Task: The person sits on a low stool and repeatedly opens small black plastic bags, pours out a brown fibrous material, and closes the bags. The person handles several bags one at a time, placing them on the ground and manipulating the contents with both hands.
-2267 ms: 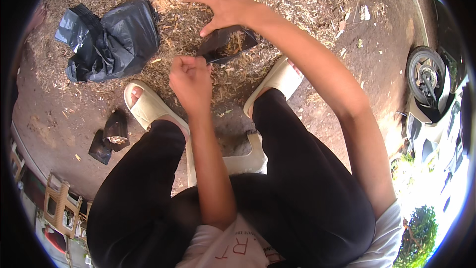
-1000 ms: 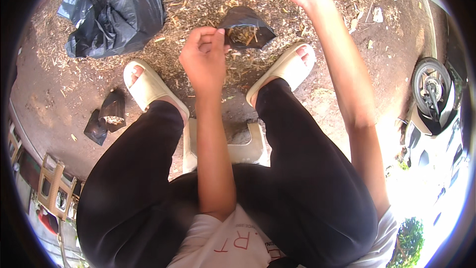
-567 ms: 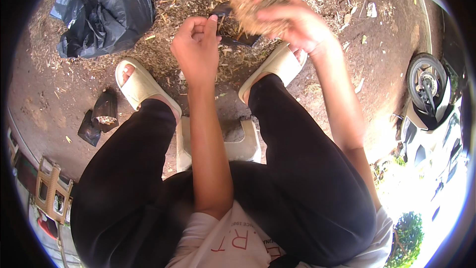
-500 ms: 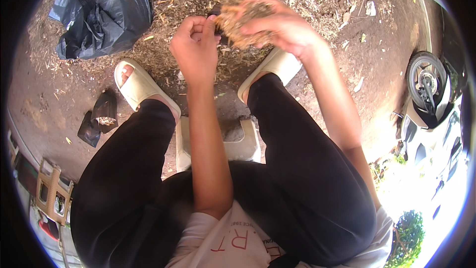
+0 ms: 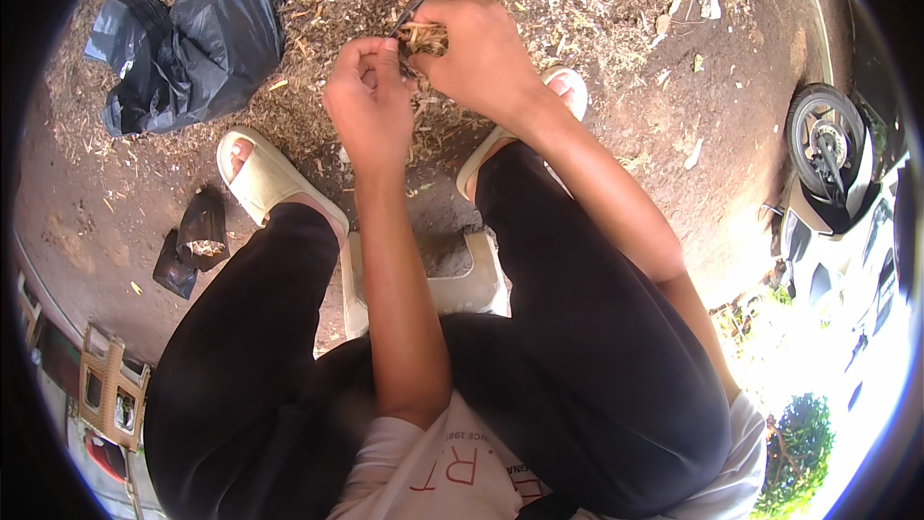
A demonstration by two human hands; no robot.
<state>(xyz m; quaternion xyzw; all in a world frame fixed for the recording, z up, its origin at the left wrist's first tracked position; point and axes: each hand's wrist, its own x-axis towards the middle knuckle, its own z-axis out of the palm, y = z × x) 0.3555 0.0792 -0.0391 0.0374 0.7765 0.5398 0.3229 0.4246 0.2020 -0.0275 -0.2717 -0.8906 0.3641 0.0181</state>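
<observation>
My left hand (image 5: 371, 101) has its fingers closed in a pinch on the rim of a small black plastic bag (image 5: 408, 15). Most of that bag is hidden behind both hands. At its mouth is my right hand (image 5: 486, 53), fingers curled around dry wood shavings (image 5: 423, 37). Part of the shavings shows between my right thumb and fingers, against the bag's opening. Both hands are held over ground strewn with the same pale shavings, just beyond my sandaled feet.
A large black plastic bag (image 5: 231, 29) lies at the far left. Two small black bags stand by my left foot, one open with shavings inside (image 5: 204, 223), the other darker (image 5: 174, 267). A low stool (image 5: 354, 279) is beneath me. A motorbike wheel (image 5: 826, 149) is at right.
My right hand, with its clump of shavings, has moved left and down to the small bag's mouth, and less of the clump shows. My left hand stays nearly in place, pinching the bag.
</observation>
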